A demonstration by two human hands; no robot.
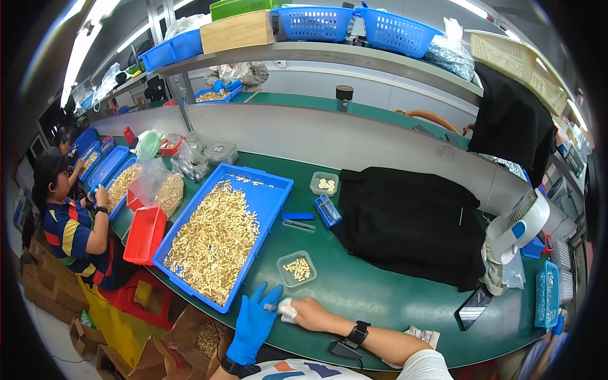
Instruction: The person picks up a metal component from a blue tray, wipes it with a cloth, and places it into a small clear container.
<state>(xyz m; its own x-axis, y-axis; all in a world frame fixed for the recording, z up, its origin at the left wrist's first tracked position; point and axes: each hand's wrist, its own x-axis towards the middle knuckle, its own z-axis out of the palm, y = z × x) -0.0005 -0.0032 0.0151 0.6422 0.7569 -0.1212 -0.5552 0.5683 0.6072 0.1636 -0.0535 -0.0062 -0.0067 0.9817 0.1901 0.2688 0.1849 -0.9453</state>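
Observation:
My left hand point(251, 324), in a blue glove, is at the table's near edge with two fingers stretched up. A small greyish piece point(270, 307) sits at its fingers, too small to name. Close beside it, my bare right hand point(314, 315) is closed on a white cloth point(288, 311) that meets the piece. Just beyond my hands stands a clear plastic tub point(310, 258) with small gold-coloured metal parts point(296, 270). To the left lies a large blue tray point(269, 196) heaped with similar gold-coloured parts point(212, 244).
A red bin point(145, 235) and a bag of parts point(169, 193) are left of the tray. Black cloth point(405, 221) covers the table's right middle. A phone point(474, 308) and white fan-like device point(522, 221) are farther right. A shelf point(316, 52) spans overhead. Co-workers point(79, 218) sit left.

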